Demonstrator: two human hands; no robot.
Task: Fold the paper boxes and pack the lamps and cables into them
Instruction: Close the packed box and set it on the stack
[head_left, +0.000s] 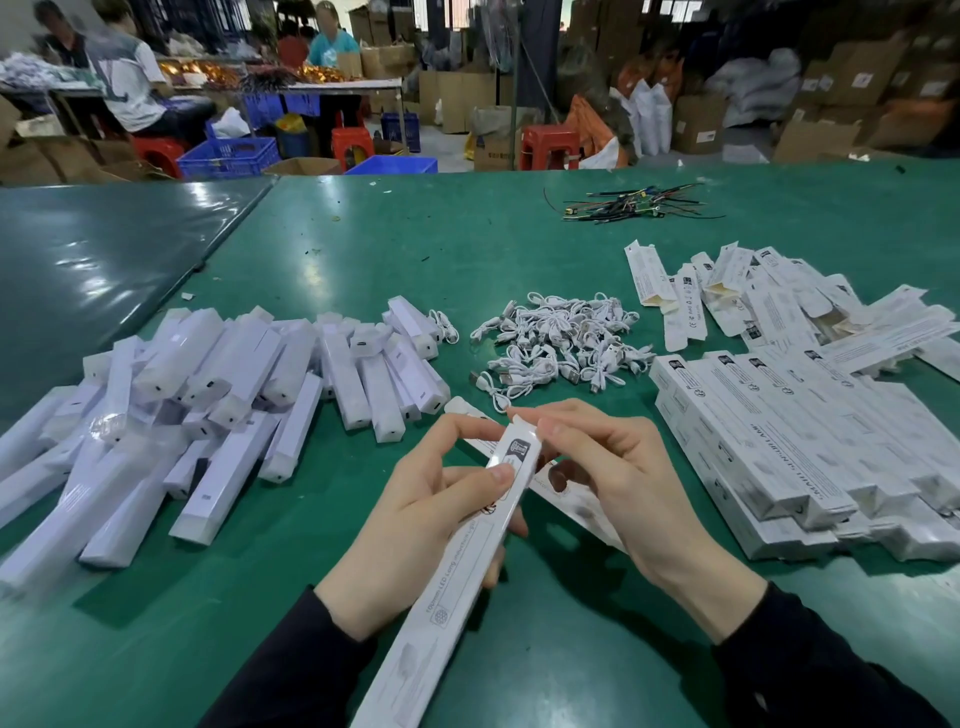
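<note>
Your left hand (431, 499) grips a long white paper box (467, 566), its fingers (467, 426) curled over the top end and the thumb pressed on the printed face. Your right hand (618, 483) pinches the same top end from the other side, fingers bent round the box's edge. The box runs from the bottom of the view, at about 6 o'clock, up to the centre, tilted slightly toward 1 o'clock.

Under it on the green worktop (493, 249) lies a flat unfolded box (576, 501), reaching out toward 4 o'clock. At 9 o'clock sits a loose heap of wrapped white lamps (234, 389). At 12 o'clock from your hands is a pile of coiled white cables (561, 343). At 3 o'clock, folded boxes (779, 441) lie stacked side by side, and beyond them, toward 2 o'clock, is a scatter of flat and half-open boxes (737, 291). Far off at 1 o'clock lies a bundle of thin dark wires (634, 205).

Both your sleeves (810, 670) are dark. Other people sit at a bench at 11 o'clock, among blue crates (228, 156) and red stools (550, 145).
</note>
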